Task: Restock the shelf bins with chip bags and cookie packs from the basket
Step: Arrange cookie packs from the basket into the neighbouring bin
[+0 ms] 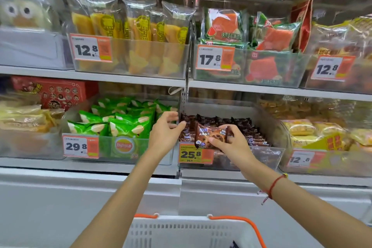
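My right hand (231,143) pinches a brown cookie pack (209,136) upright at the front of the clear cookie bin (269,155), which holds several more brown packs (247,129). My left hand (167,133) hovers at the bin's left front corner with its fingers loosely curved; its thumb tip reaches the packs at the left edge. To the left stands a bin of green chip bags (120,123). At the bottom of the view lies the white basket (181,231) with orange handles; its contents are barely visible.
Price tags hang on the bin fronts, 25.8 (193,154) under the cookies and 29.8 (80,146) under the chips. The upper shelf (128,76) carries bins of yellow and red-green packs. Yellow snack bins flank the lower row. A white cabinet front runs below.
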{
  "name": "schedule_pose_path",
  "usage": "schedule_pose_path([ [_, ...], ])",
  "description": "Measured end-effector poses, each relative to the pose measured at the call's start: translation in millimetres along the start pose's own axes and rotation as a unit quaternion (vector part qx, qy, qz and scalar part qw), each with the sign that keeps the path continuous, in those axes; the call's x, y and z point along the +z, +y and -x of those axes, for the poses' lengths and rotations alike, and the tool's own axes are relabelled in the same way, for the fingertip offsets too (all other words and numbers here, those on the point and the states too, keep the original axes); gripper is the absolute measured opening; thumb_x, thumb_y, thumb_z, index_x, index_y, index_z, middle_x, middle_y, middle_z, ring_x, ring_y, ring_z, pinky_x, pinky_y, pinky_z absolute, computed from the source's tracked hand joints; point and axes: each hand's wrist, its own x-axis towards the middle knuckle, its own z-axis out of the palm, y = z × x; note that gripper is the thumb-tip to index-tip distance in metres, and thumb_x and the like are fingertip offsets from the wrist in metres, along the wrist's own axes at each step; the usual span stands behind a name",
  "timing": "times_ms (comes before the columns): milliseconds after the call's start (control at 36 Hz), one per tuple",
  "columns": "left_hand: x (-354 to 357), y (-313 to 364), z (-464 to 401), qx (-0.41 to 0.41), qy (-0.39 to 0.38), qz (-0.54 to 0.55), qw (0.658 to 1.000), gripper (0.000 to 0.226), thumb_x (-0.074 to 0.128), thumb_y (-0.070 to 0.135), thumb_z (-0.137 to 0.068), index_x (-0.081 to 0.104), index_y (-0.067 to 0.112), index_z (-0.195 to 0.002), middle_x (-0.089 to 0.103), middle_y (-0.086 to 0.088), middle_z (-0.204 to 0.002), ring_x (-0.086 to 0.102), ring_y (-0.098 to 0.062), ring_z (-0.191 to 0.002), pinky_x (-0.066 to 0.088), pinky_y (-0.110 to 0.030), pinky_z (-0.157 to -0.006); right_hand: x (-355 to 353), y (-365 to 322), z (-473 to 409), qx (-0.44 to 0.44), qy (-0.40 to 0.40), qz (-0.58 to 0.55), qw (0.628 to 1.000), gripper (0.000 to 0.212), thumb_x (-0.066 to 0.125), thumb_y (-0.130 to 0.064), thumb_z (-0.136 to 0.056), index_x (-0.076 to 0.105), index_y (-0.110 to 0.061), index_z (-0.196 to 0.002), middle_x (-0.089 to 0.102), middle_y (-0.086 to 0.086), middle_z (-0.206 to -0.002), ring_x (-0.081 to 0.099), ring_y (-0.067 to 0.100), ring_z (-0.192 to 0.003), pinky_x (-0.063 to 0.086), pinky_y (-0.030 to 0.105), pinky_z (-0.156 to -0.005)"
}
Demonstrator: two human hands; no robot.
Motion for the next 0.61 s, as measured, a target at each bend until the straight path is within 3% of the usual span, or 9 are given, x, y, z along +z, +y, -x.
schedule_pose_path([
  [83,-8.0,-21.1,-15.8,-0.004,-0.002,-0.108,0.994,0.038,0.059,0.032,-0.093,0.053,0.02,-0.129,0.057,0.004,-0.13,0.056,-0.015,-0.115,0.046,-0.033,-0.092,-5.2,3.6,-21.0,0.01,0.021,0.025,0.999,0.032,0.073,-0.019,-0.084,0.049,-0.021,-0.106,0.064,0.003,-0.104,0.063,0.018,-0.097,0.048,0.016,-0.058],
  [222,0.0,-45.5,-31.6,-0.007,-0.014,-0.146,0.989,0.043,0.05,0.038,-0.097,0.047,0.023,-0.137,0.055,0.005,-0.135,0.055,-0.013,-0.117,0.047,-0.033,-0.093,-3.2,11.6,-73.2,0.031,0.032,0.046,0.998,0.028,0.074,-0.016,-0.083,0.05,-0.022,-0.098,0.064,0.007,-0.108,0.061,0.021,-0.098,0.049,0.033,-0.083],
  [333,13.1,-51.3,-42.3,0.015,-0.053,-0.145,0.988,0.046,0.038,0.045,-0.1,0.041,0.028,-0.143,0.054,0.008,-0.137,0.055,-0.013,-0.12,0.046,-0.036,-0.095,8.3,16.1,-123.5,0.027,0.044,0.086,0.995,0.045,0.073,-0.018,-0.083,0.049,-0.012,-0.121,0.057,0.001,-0.12,0.054,0.018,-0.106,0.042,0.029,-0.09],
  [389,16.5,-51.7,-46.1,0.013,-0.06,-0.136,0.989,0.046,0.034,0.049,-0.099,0.041,0.034,-0.142,0.056,0.01,-0.134,0.056,-0.013,-0.118,0.046,-0.036,-0.094,15.7,22.8,-148.6,0.024,0.049,0.105,0.993,0.054,0.076,-0.02,-0.081,0.05,-0.006,-0.126,0.059,0.004,-0.119,0.054,0.021,-0.112,0.04,0.028,-0.09],
  [444,18.0,-52.0,-50.1,0.004,-0.059,-0.123,0.991,0.046,0.035,0.054,-0.097,0.043,0.037,-0.14,0.058,0.014,-0.129,0.057,-0.009,-0.114,0.045,-0.032,-0.092,26.9,28.0,-174.9,0.017,0.043,0.115,0.992,0.049,0.076,-0.018,-0.08,0.052,-0.006,-0.121,0.058,0.001,-0.108,0.054,0.017,-0.102,0.038,0.024,-0.084],
  [611,16.2,-54.7,-58.4,-0.024,-0.065,-0.08,0.994,0.035,0.043,0.052,-0.095,0.047,0.048,-0.13,0.055,0.032,-0.111,0.053,0.009,-0.094,0.035,-0.025,-0.082,57.9,44.0,-239.2,-0.031,0.042,0.174,0.983,0.05,0.079,-0.028,-0.076,0.054,-0.012,-0.116,0.054,-0.005,-0.114,0.051,0.012,-0.105,0.04,0.022,-0.086],
])
